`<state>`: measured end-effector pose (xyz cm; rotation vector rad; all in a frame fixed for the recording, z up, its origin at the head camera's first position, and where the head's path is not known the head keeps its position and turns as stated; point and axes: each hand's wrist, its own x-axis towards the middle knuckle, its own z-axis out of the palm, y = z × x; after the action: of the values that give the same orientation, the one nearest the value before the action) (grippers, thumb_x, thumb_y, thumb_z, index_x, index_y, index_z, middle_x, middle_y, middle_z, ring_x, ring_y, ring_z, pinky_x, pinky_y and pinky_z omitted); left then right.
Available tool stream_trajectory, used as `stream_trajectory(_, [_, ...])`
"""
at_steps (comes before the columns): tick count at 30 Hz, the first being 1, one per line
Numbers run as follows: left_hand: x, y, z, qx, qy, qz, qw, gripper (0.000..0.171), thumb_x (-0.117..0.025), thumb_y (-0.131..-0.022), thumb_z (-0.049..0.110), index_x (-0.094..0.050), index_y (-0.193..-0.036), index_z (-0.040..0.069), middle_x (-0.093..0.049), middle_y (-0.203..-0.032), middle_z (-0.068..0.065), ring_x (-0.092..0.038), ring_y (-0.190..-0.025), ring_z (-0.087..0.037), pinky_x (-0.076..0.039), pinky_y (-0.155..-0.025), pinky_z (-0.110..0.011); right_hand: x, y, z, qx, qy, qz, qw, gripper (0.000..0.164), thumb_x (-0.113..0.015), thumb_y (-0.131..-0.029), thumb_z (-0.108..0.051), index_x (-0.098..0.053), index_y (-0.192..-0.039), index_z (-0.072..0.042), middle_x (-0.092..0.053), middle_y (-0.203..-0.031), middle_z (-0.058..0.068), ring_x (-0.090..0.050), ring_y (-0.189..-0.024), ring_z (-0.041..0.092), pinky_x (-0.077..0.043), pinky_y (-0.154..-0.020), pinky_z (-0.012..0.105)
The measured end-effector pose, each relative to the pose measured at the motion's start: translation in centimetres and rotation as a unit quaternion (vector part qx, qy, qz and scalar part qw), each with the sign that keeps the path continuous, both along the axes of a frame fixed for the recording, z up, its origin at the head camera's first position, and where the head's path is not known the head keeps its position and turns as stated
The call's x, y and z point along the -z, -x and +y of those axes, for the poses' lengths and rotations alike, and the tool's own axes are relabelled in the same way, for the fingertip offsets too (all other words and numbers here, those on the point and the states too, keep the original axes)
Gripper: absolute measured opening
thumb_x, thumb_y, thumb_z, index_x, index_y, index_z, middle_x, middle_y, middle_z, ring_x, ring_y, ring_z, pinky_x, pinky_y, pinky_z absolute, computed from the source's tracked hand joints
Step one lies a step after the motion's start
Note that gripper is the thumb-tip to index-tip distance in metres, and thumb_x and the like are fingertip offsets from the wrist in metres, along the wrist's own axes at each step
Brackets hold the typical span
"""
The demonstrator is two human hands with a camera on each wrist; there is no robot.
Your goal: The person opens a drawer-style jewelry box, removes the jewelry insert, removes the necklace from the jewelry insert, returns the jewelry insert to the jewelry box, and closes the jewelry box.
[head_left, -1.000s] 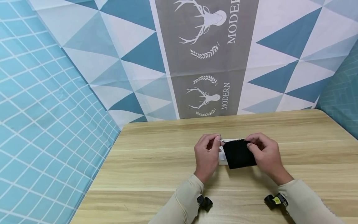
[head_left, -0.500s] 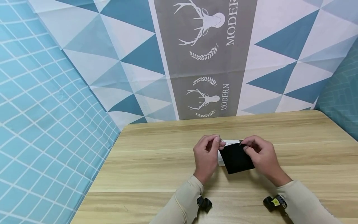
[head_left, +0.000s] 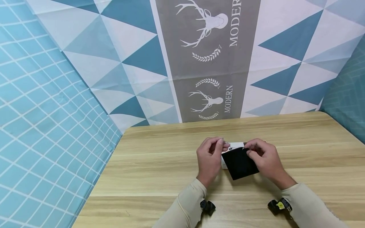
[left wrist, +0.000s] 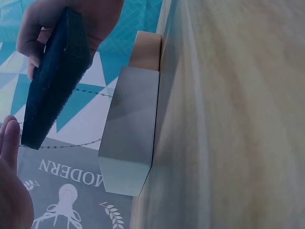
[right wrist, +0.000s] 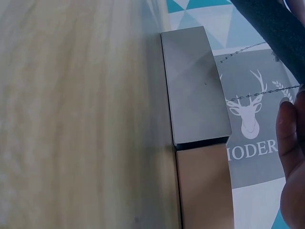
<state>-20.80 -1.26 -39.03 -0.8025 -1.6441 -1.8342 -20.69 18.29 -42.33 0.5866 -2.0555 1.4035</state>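
Note:
A black, foam-like pad (head_left: 240,164) hangs tilted in front of a small white box (head_left: 236,144) on the table. My right hand (head_left: 266,160) pinches the pad's upper right edge between thumb and fingers. Near the pad's upper left corner, my left hand (head_left: 208,158) pinches a thin, shiny chain. In the right wrist view, a fine dark chain (right wrist: 257,94) runs between the box and the pad. The left wrist view shows two chain strands crossing from the pad (left wrist: 57,81) to the box (left wrist: 128,114). The box's inside is hidden.
A brown box part (right wrist: 205,186) lies end to end with the box, mostly hidden by my right hand in the head view. The wooden table (head_left: 159,171) meets a patterned cloth backdrop (head_left: 211,63). Black cameras (head_left: 208,207) sit on both wrists.
The pad has come slightly lower and nearer to me and tilts more, showing more of the white box and chain. My right hand has shifted a little left; the left hand barely moved.

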Motion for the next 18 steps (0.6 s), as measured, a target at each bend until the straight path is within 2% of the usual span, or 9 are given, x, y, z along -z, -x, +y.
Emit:
stream_trajectory(4, [-0.22,-0.01,-0.13,-0.005,0.005,0.004,1.0000,0.010,-0.055,-0.099,-0.007,-0.064,-0.101,-0.011,-0.065,-0.090,-0.026,-0.071,-0.077,-0.038,-0.059,-0.070,-0.040,-0.02,0.00,-0.02,-0.015,0.004,-0.003,1.000,0.031,-0.061,-0.080,0.021,-0.069,-0.093,-0.006,-0.064,-0.080,0.005,-0.057,-0.067,0.009,-0.045,-0.061,0.018])
stream_trajectory(10, [-0.41,-0.06,-0.27,0.004,-0.002,-0.006,1.0000,0.011,-0.054,-0.100,-0.006,-0.064,-0.102,-0.011,-0.064,-0.092,-0.026,-0.071,-0.079,-0.040,-0.058,-0.071,-0.040,-0.08,-0.12,-0.05,-0.036,0.006,-0.015,0.999,0.031,-0.060,-0.080,0.021,-0.069,-0.093,-0.005,-0.064,-0.078,0.003,-0.056,-0.071,0.010,-0.045,-0.065,0.019])
stream_trajectory(18, [-0.76,-0.16,-0.32,0.003,0.000,0.003,1.0000,0.011,-0.054,-0.100,-0.007,-0.063,-0.102,-0.011,-0.064,-0.093,-0.026,-0.071,-0.079,-0.038,-0.058,-0.072,-0.039,-0.12,-0.07,0.01,-0.069,0.006,-0.023,0.997,0.031,-0.057,-0.082,0.022,-0.066,-0.097,-0.003,-0.063,-0.079,0.004,-0.056,-0.071,0.012,-0.046,-0.065,0.020])
